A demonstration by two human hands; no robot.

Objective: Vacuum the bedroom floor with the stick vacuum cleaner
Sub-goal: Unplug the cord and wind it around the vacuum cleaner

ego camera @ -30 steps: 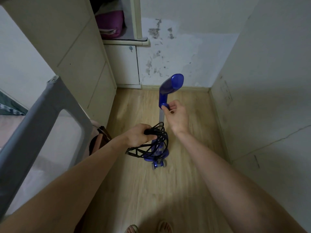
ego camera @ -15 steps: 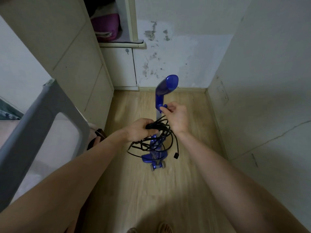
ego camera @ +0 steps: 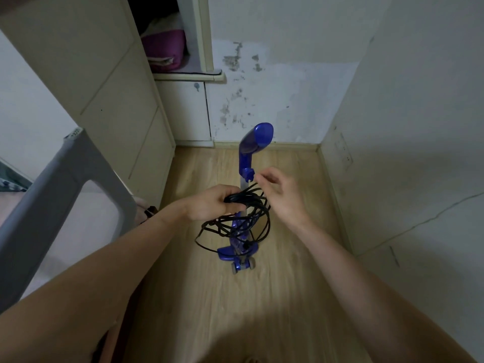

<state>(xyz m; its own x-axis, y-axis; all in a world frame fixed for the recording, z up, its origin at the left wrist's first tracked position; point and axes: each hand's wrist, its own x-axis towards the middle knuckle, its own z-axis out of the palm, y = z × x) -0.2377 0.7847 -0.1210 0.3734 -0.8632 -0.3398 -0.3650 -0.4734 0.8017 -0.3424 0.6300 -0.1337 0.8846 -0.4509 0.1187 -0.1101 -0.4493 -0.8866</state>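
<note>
A blue stick vacuum cleaner (ego camera: 257, 138) stands upright on the wooden floor (ego camera: 235, 310), its wheeled base (ego camera: 237, 254) toward me. My left hand (ego camera: 212, 203) grips a bundle of black power cord (ego camera: 235, 222), and the loops hang loose around the vacuum's tube and body. My right hand (ego camera: 281, 191) hovers just right of the tube, below the small cord hook (ego camera: 247, 175). Its fingers are loosely curled with the fingertips close to the top strands; I see no firm grip on them.
A grey bed rail (ego camera: 65, 179) stands at the left, and cream wardrobe panels (ego camera: 104, 87) line the left side. A stained wall (ego camera: 275, 87) closes the back, a plain wall (ego camera: 406, 153) the right. Pink bedding (ego camera: 162, 48) lies on a shelf.
The cord loops have come away from the vacuum and hang looser from my left hand. My right hand has let go near the hook and opened slightly.
</note>
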